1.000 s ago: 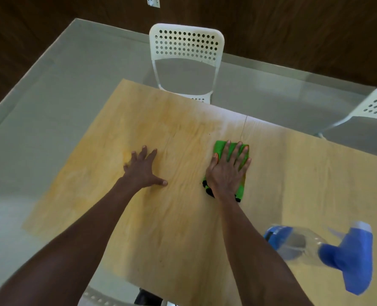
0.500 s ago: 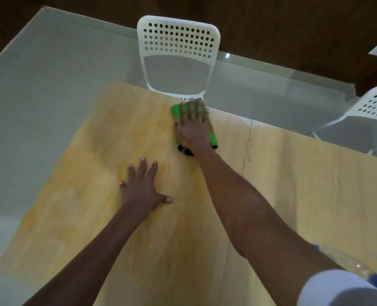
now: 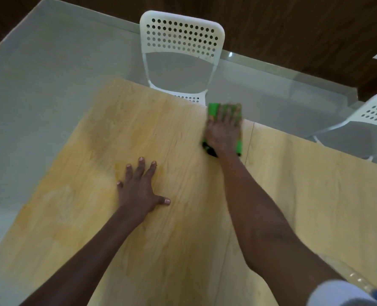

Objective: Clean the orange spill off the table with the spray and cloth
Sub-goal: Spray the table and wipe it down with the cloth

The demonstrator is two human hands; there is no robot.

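Head view: your right hand (image 3: 224,131) lies flat, fingers straight, pressing the green cloth (image 3: 214,110) at the table's (image 3: 304,184) far edge, just before the white chair (image 3: 181,54). Your left hand (image 3: 139,191) rests spread on the wood, beside faint orange smears (image 3: 119,171). The spray bottle (image 3: 364,286) peeks in bottom right.

There is only one view, taken from the person's head and tipped steeply forward and down. It looks along both outstretched forearms onto the wooden surface (image 3: 183,228), close enough that the arms fill the lower frame and run off its bottom edge. The wide lens bends the edges. The surface's far edge sits in the upper half, with a white chair (image 3: 181,40) straight ahead beyond it, a second chair (image 3: 372,115) cut by the right border, and grey floor (image 3: 50,85) to the left.
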